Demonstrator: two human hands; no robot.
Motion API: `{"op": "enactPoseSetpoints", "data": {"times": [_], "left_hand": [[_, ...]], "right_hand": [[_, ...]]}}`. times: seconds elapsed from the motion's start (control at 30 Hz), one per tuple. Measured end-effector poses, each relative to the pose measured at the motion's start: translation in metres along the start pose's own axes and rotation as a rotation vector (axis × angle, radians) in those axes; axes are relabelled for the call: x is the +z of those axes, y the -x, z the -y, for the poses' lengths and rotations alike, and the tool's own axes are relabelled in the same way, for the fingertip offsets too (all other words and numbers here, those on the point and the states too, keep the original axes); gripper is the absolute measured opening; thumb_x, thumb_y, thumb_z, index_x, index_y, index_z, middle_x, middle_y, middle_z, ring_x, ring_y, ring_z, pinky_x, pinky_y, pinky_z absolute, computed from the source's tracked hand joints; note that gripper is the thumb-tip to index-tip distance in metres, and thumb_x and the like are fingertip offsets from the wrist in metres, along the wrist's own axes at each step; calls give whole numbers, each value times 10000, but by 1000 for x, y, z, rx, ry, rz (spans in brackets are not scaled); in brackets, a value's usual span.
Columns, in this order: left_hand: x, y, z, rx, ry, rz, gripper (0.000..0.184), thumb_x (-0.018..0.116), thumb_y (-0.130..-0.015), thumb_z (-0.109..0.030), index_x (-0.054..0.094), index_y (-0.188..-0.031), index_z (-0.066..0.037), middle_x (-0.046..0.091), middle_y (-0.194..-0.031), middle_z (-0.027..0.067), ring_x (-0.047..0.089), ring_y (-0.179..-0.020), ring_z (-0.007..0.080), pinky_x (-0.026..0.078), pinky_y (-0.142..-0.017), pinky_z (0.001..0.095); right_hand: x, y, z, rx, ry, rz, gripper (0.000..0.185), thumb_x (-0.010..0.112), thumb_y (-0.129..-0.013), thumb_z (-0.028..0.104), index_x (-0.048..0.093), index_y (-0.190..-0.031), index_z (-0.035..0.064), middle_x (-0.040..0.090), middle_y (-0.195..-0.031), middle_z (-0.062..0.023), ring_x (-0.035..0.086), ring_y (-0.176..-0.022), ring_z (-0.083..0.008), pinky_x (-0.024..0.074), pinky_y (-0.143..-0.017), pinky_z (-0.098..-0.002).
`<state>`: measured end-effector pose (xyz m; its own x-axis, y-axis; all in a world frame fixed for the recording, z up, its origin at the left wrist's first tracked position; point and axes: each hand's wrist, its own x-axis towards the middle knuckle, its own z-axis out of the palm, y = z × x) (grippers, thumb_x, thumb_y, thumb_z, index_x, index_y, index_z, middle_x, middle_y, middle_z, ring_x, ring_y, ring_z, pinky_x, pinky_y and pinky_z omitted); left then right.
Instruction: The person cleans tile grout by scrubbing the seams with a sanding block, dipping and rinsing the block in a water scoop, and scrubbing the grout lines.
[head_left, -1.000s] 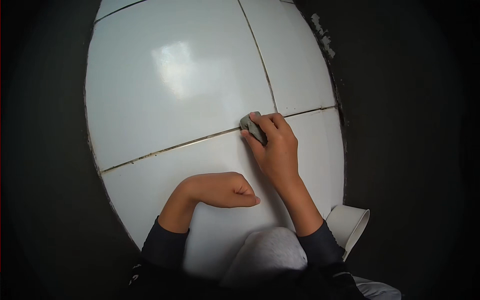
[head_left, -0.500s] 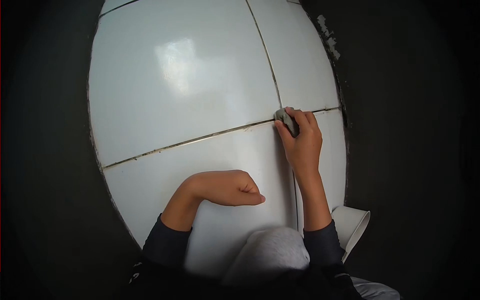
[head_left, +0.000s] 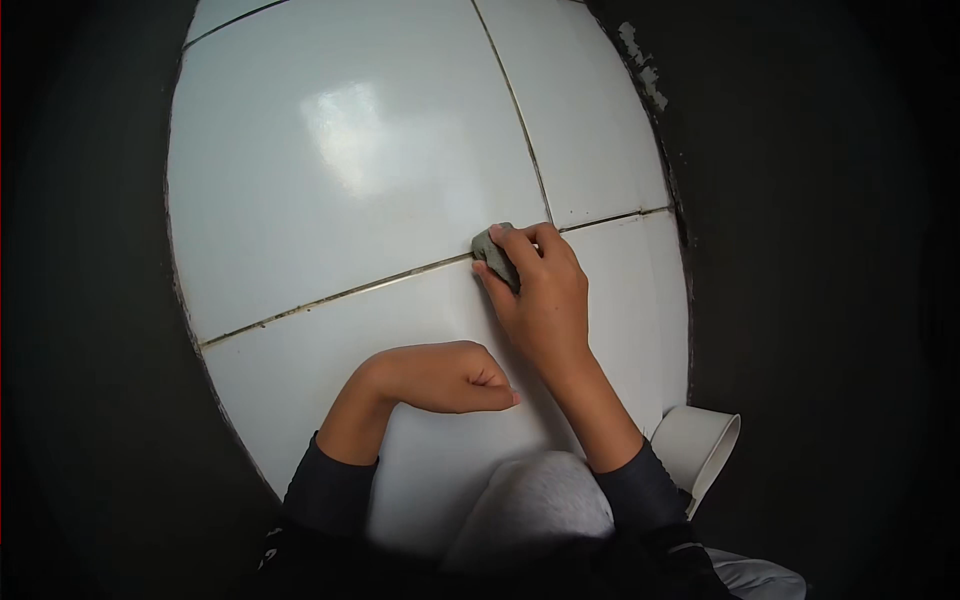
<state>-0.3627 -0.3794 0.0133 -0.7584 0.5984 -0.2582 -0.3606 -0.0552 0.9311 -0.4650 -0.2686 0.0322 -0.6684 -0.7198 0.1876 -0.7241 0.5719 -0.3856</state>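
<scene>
**Finding: Rubbing Step in Hand, as Judged**

We observed white tiles (head_left: 300, 230) beneath both hands. The right hand (head_left: 550, 300) pinched a grey lump (head_left: 492, 256) at the dark joint (head_left: 380, 284); the left (head_left: 440, 378) was curled closed, contents undeterminable. Further strokes, we judged, required firm, joint-aligned pressure.

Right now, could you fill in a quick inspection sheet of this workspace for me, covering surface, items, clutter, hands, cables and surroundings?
Surface: white tiles, glossy; joints dark and stained in places.
Job's things: grey lump, at a joint.
Clutter: white container beside the right forearm, partly hidden.
Hands: right hand grips the lump; left hand curled, nothing visible in it.
Cables: nothing seen.
Surroundings: dark borders both sides, detail too dim to tell.
</scene>
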Motion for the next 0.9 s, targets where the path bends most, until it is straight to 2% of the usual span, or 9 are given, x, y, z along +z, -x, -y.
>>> {"op": "enactPoseSetpoints", "data": {"times": [0.17, 0.23, 0.33, 0.43, 0.5, 0.57, 0.7, 0.77, 0.9], "left_hand": [[-1, 2, 2, 16, -4, -18, 518, 524, -959, -237, 273, -536, -73, 235, -492, -57, 190, -485, 77, 225, -441, 287], [-1, -1, -2, -33, -25, -3, 513, 524, -960, -217, 279, -532, -74, 238, -489, -58, 191, -480, 73, 225, -439, 282], [-1, 0, -3, -10, 4, 5, 513, 517, -963, -227, 285, -531, -76, 235, -491, -62, 193, -480, 70, 225, -439, 280], [-1, 2, 1, -19, 20, 0, 515, 520, -963, -233, 287, -530, -76, 236, -492, -64, 195, -482, 70, 225, -440, 280], [-2, 3, 1, -20, 21, -3, 517, 518, -965, -235, 289, -530, -76, 239, -491, -65, 194, -482, 69, 224, -439, 281], [-1, 2, 1, -16, 23, -4, 518, 515, -967, -237, 291, -529, -75, 242, -490, -66, 194, -482, 68, 224, -438, 282], [0, -2, 2, 7, -16, 15, 515, 507, -971, -239, 277, -541, -74, 223, -506, -60, 189, -492, 76, 223, -446, 288], [-1, 0, 3, 37, -16, 13, 512, 504, -971, -241, 270, -548, -74, 215, -513, -56, 188, -498, 79, 224, -450, 290], [-2, 2, 3, 3, -16, 24, 499, 499, -965, -254, 281, -554, -70, 236, -509, -47, 206, -495, 90, 245, -460, 298]], "right_hand": [[-12, -6, -34, 222, -46, -95, 304, 735, -778, 136, 653, -1050, 28, 599, -905, -120, 603, -821, -280, 514, -665, -377], [-7, -5, -29, 160, 125, -81, 309, 736, -773, 132, 648, -1055, 41, 592, -916, -126, 597, -836, -287, 514, -663, -376], [2, 2, -2, -11, 24, -18, 310, 739, -766, 131, 648, -1054, 58, 585, -931, -128, 589, -852, -292, 511, -684, -378], [-4, 0, -18, 68, -63, -33, 310, 741, -767, 133, 651, -1052, 54, 589, -924, -120, 591, -841, -286, 508, -691, -379], [-9, -3, -37, 172, -11, -97, 293, 738, -776, 137, 656, -1041, 43, 595, -904, -119, 591, -808, -288, 505, -681, -380], [-9, -4, -36, 181, 72, -107, 298, 737, -772, 131, 647, -1041, 39, 589, -910, -119, 588, -820, -288, 504, -680, -387], [4, 2, 5, -24, -26, 22, 317, 744, -762, 144, 635, -1050, 71, 570, -917, -110, 584, -845, -279, 507, -679, -378], [1, -2, 6, 15, -104, 66, 304, 747, -766, 157, 643, -1040, 77, 574, -909, -106, 592, -832, -270, 509, -681, -372], [-9, -6, -34, 221, -53, -70, 277, 748, -769, 155, 652, -1009, 55, 578, -851, -105, 598, -753, -271, 509, -636, -371]]}}
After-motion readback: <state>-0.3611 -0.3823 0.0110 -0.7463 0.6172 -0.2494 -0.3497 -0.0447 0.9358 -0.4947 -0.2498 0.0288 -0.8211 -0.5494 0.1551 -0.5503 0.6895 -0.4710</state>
